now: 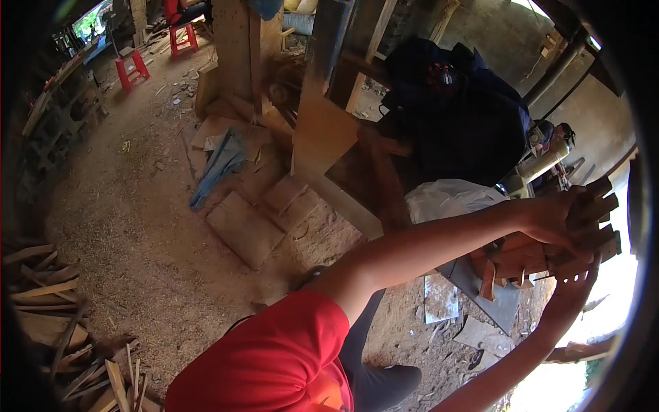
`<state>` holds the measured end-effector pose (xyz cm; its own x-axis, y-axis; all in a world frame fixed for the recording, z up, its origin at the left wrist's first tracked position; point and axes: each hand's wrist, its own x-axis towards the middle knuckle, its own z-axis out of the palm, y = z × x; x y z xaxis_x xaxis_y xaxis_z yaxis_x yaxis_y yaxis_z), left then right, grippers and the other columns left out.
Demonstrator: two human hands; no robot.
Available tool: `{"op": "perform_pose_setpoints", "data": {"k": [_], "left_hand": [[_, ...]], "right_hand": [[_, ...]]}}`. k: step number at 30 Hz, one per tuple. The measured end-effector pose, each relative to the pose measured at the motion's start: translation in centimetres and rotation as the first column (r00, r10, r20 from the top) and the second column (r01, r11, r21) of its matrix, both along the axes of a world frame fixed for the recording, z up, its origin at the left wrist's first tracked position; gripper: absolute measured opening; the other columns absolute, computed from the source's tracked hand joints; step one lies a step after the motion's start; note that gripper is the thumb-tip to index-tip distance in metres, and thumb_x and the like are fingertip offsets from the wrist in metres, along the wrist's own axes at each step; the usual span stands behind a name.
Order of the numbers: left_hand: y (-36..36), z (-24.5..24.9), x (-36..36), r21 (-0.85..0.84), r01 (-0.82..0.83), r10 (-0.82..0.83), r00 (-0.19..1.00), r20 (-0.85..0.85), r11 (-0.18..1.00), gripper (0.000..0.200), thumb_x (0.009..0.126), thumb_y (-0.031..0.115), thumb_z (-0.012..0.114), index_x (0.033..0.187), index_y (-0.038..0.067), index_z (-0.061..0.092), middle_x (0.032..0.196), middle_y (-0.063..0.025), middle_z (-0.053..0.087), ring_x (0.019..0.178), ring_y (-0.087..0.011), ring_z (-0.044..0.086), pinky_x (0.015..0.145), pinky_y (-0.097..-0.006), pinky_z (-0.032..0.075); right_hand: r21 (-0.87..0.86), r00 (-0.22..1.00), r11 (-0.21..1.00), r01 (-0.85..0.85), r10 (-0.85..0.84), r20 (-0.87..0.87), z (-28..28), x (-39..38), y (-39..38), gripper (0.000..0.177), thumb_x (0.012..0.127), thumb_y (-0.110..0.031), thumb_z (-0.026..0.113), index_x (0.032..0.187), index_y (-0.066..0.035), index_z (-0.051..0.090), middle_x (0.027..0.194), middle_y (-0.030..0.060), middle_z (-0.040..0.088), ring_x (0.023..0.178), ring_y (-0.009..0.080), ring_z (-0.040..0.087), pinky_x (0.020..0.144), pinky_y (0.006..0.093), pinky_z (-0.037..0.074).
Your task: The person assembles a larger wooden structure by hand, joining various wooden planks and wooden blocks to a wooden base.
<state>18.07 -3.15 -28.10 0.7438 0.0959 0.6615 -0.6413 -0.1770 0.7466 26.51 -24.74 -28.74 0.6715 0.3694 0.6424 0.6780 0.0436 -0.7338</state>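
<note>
My left hand (549, 221) reaches out from the red sleeve and grips the top of a stack of reddish-brown wooden blocks (590, 226) at the far right. My right hand (575, 288) comes up from below and presses against the underside of the same stack. The blocks are held in the air between both hands. More cut wooden pieces (504, 264) lie just behind the stack on a grey sheet (480, 288).
A sawdust-covered floor holds flat boards (244, 230), a blue cloth (220, 165) and a heap of wood sticks (55, 316) at lower left. Wooden posts (237, 48) stand ahead, with a dark bundle (467, 110), a white sack (446, 199) and red stools (132, 69) around.
</note>
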Motion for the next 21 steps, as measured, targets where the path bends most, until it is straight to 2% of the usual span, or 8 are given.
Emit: {"op": "perform_pose_setpoints", "data": {"k": [4, 8, 12, 13, 14, 15, 18, 21], "left_hand": [[0.1, 0.4, -0.1, 0.099, -0.067, 0.072, 0.996, -0.049, 0.993, 0.154, 0.058, 0.08, 0.085, 0.163, -0.008, 0.015, 0.161, -0.0323, 0.036, 0.148, -0.0431, 0.041, 0.123, -0.0443, 0.035], [-0.2, 0.0, 0.3, 0.208, -0.13, 0.147, 0.987, -0.07, 0.97, 0.145, 0.064, 0.084, 0.078, 0.165, 0.001, 0.016, 0.164, -0.0325, 0.028, 0.151, -0.0474, 0.03, 0.125, -0.0537, 0.028], [0.2, -0.3, 1.2, 0.292, -0.143, 0.147, 0.989, 0.009, 0.946, 0.132, 0.071, 0.086, 0.072, 0.163, 0.003, 0.028, 0.162, -0.0321, 0.033, 0.15, -0.0495, 0.029, 0.125, -0.0545, 0.027], [0.0, -0.5, 0.7, 0.286, -0.208, 0.183, 0.977, 0.113, 0.935, 0.113, 0.078, 0.078, 0.074, 0.157, 0.004, 0.041, 0.158, -0.0263, 0.04, 0.147, -0.0411, 0.037, 0.122, -0.0512, 0.032], [0.2, -1.1, 2.8, 0.191, -0.136, 0.071, 0.946, 0.316, 0.972, 0.085, 0.085, 0.06, 0.081, 0.144, 0.004, 0.055, 0.143, -0.017, 0.057, 0.132, -0.0271, 0.053, 0.112, -0.0445, 0.043], [0.1, -0.4, 1.1, 0.072, 0.163, -0.172, 0.974, 0.149, 0.984, 0.065, 0.086, 0.042, 0.086, 0.132, 0.004, 0.062, 0.122, -0.0088, 0.067, 0.111, -0.0159, 0.061, 0.097, -0.0365, 0.052], [-0.7, 0.0, 0.5, 0.034, 0.168, -0.171, 0.968, 0.184, 0.985, 0.063, 0.087, 0.038, 0.086, 0.133, 0.003, 0.063, 0.121, -0.0065, 0.068, 0.107, -0.0132, 0.064, 0.093, -0.0307, 0.055], [-0.9, -0.1, -0.5, 0.133, 0.087, -0.1, 0.991, 0.093, 0.987, 0.08, 0.088, 0.051, 0.082, 0.147, 0.005, 0.051, 0.138, -0.0121, 0.061, 0.125, -0.0207, 0.059, 0.109, -0.0395, 0.048]], "right_hand": [[0.233, 0.958, 0.956, -0.179, 0.223, -0.179, 0.1, 0.1, 0.2, 0.053, 0.11, -0.032, 0.046, 0.16, -0.013, 0.04, 0.16, 0.0151, 0.042, 0.148, 0.0286, 0.044, 0.119, 0.0456, 0.041], [0.178, 0.964, 0.972, -0.153, 0.187, -0.188, 0.0, -2.2, 1.7, 0.054, 0.11, -0.034, 0.046, 0.158, -0.011, 0.041, 0.158, 0.0137, 0.044, 0.146, 0.0274, 0.045, 0.117, 0.0448, 0.044], [-0.032, 0.997, 0.999, 0.002, -0.005, -0.082, -0.1, -1.4, 1.8, 0.053, 0.109, -0.032, 0.047, 0.156, -0.007, 0.043, 0.148, 0.0127, 0.052, 0.138, 0.026, 0.052, 0.107, 0.0435, 0.052], [-0.094, 0.998, 0.996, 0.005, -0.011, -0.068, -0.3, -0.9, 1.3, 0.052, 0.109, -0.03, 0.048, 0.155, -0.006, 0.043, 0.144, 0.0125, 0.054, 0.135, 0.0257, 0.055, 0.103, 0.0432, 0.054], [-0.145, 0.999, 0.989, 0.002, -0.007, -0.032, -0.2, -1.1, 0.7, 0.052, 0.108, -0.028, 0.05, 0.154, -0.006, 0.043, 0.141, 0.0121, 0.055, 0.133, 0.0254, 0.056, 0.1, 0.0434, 0.056], [-0.193, 1.0, 0.981, 0.001, 0.0, 0.005, -0.1, -1.3, 0.2, 0.052, 0.108, -0.026, 0.052, 0.154, -0.005, 0.044, 0.138, 0.0117, 0.056, 0.13, 0.025, 0.057, 0.098, 0.0436, 0.057], [-0.033, 0.994, 0.996, -0.086, 0.083, -0.072, 0.5, -4.5, 1.2, 0.052, 0.107, -0.029, 0.058, 0.151, -0.004, 0.047, 0.135, 0.0099, 0.059, 0.127, 0.0232, 0.059, 0.092, 0.0407, 0.058], [0.066, 0.96, 0.994, -0.09, 0.104, -0.26, 2.9, -8.0, 2.3, 0.063, 0.103, -0.047, 0.063, 0.151, -0.007, 0.052, 0.137, 0.0099, 0.06, 0.13, 0.0246, 0.059, 0.093, 0.0415, 0.057]]}}
